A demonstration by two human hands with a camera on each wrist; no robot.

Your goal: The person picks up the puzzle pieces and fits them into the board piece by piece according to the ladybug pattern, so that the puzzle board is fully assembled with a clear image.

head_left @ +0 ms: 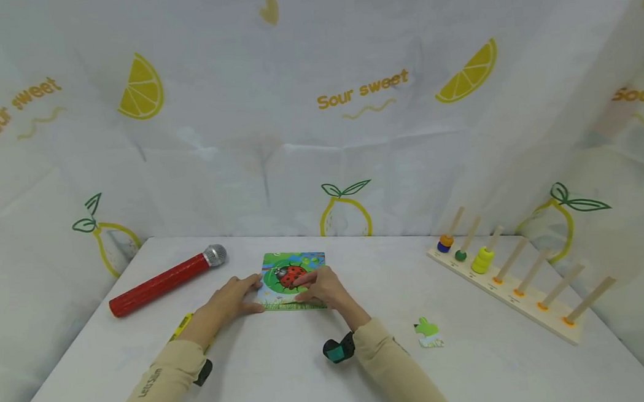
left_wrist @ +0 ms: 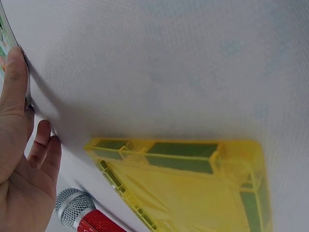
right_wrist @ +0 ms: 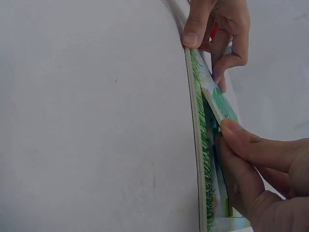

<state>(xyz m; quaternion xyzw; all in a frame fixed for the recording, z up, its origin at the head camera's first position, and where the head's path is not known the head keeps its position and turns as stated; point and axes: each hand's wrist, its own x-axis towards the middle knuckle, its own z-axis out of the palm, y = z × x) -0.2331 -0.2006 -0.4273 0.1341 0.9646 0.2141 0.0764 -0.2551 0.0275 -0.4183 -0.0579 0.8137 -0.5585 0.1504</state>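
A square ladybug jigsaw puzzle (head_left: 270,262) lies on the white table. My left hand (head_left: 231,302) rests against its left side, with the thumb at the near left corner and the other fingers loosely bent. Over the puzzle's right part, my right hand (head_left: 327,287) pinches a puzzle piece (right_wrist: 221,102) between thumb and fingers. This piece is tilted, one edge raised above the puzzle's frame, as the right wrist view shows. A loose green and white puzzle piece (head_left: 429,331) lies apart, to the right of my right forearm.
A red microphone (head_left: 161,287) with a silver head lies at the left. Partly behind my left forearm is a yellow plastic frame-like object (left_wrist: 183,188). Along the right side stands a wooden peg board (head_left: 504,291) with coloured beads. A lemon-printed cloth (head_left: 239,107) hangs behind the table.
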